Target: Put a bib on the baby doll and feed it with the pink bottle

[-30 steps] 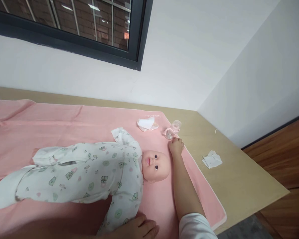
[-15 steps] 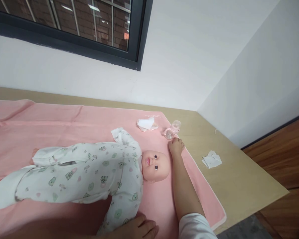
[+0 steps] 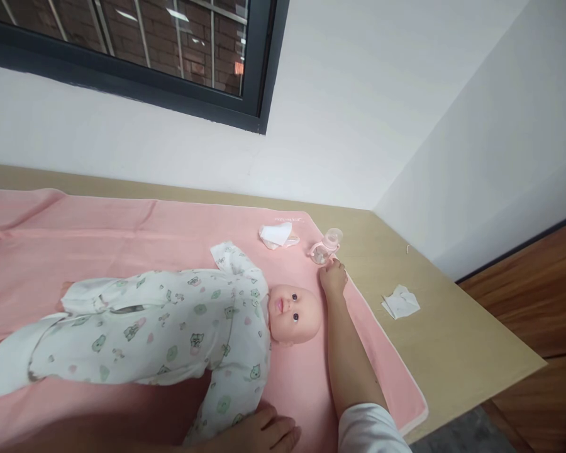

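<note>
A baby doll (image 3: 297,314) in a white printed romper (image 3: 155,327) lies on its back on the pink mat (image 3: 193,233), head toward the right. Beside the doll's near sleeve, my left hand (image 3: 268,431) rests at the bottom edge with its fingers stretched out; it looks to hold nothing. My right arm reaches past the top of the doll's head. At its end, my right hand (image 3: 332,278) is on the mat with curled fingers, close against the base of a pink-handled baby bottle (image 3: 324,247). What lies under those fingers is hidden.
A pack of wipes (image 3: 278,235) with a white sheet showing lies on the mat, left of the bottle. A folded white tissue (image 3: 400,302) is on the wooden tabletop (image 3: 471,352). A small hook-like piece (image 3: 409,249) is near the far edge. Walls and a dark-framed window (image 3: 259,82) stand behind.
The fingers of my right hand have curled in slightly. My left hand, the doll and the bottle look the same.
</note>
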Available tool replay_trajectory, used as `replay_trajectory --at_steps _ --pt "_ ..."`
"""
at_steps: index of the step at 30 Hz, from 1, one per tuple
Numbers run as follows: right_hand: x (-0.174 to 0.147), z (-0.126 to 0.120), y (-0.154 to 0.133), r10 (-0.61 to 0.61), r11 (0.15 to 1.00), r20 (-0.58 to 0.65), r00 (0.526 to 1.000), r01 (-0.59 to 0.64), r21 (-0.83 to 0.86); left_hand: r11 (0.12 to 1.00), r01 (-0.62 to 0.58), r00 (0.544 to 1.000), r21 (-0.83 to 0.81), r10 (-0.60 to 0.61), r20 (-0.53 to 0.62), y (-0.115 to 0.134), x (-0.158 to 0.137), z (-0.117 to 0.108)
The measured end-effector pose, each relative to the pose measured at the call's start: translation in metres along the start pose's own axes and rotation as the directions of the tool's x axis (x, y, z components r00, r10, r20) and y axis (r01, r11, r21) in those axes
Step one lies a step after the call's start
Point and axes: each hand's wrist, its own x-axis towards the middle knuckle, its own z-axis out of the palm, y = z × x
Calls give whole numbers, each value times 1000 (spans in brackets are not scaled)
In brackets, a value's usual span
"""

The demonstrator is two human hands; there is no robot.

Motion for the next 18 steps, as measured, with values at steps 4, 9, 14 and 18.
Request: replay_trajectory --at_steps 4,9,14,18 --pt "-1 0 0 -8 999 13 1000 9 -32 1000 -6 1000 4 6 4 -1 0 -2" --pt "-2 0 0 4 1000 -1 1000 -4 -18 1000 -14 1000 -1 14 21 1 -2 1" --pt "-3 0 -1 25 1000 8 1000 -25 -11 1000 -6 1000 -1 6 -3 1 -1 2" --pt "-3 -1 -1 29 999 25 999 -28 -19 1000 3 1000 -14 -3 -15 -1 1 -1"
